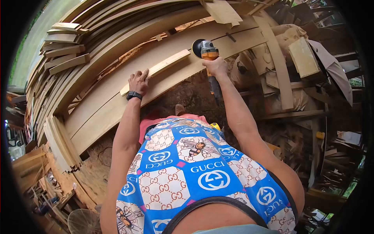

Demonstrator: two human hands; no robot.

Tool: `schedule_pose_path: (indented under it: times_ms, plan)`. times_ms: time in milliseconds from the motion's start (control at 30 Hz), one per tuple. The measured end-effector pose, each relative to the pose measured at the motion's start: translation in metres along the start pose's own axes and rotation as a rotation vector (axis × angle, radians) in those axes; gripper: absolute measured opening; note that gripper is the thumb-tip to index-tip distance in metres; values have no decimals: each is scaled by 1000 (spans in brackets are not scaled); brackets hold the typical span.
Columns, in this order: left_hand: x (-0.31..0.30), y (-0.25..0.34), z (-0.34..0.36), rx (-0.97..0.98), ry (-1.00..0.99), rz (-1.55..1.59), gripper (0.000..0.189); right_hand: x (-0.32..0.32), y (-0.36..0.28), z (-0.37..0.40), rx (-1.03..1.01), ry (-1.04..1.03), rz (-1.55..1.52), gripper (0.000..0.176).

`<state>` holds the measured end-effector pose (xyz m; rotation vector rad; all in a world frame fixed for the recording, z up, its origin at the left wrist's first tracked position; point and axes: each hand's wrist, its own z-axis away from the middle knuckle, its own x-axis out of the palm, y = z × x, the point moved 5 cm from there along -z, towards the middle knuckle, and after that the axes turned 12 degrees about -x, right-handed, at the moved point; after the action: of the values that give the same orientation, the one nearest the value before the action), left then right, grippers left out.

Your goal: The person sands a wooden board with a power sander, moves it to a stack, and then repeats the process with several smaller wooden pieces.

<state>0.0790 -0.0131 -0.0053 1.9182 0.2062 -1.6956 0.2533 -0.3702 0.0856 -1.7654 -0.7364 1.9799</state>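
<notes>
My left hand (139, 81) presses flat on the near end of a short pale wooden strip (163, 67) that lies on a wide plank (117, 97); a black watch sits on that wrist. My right hand (216, 66) grips an orange and grey angle grinder (206, 50). Its black disc (197, 47) sits just past the far end of the strip, and whether it touches the wood I cannot tell. The grinder's cord hangs down along my right forearm.
Stacks of long planks (66, 58) fill the left and top. More boards and offcuts (280, 70) crowd the right, with a square wooden block (304, 57). Sawdust-covered ground (183, 97) lies below the plank. A fan (83, 221) stands at the bottom left.
</notes>
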Motion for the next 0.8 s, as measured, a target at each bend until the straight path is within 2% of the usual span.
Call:
schedule_pose_path:
  times_ms: [167,800]
  plan:
    - [-4,-21,-4,57,-41,-37,39,9,-8,3,4,-2,-28,62]
    - [-13,-15,1,73,-11,3,39,25,-44,17,49,-66,1,59]
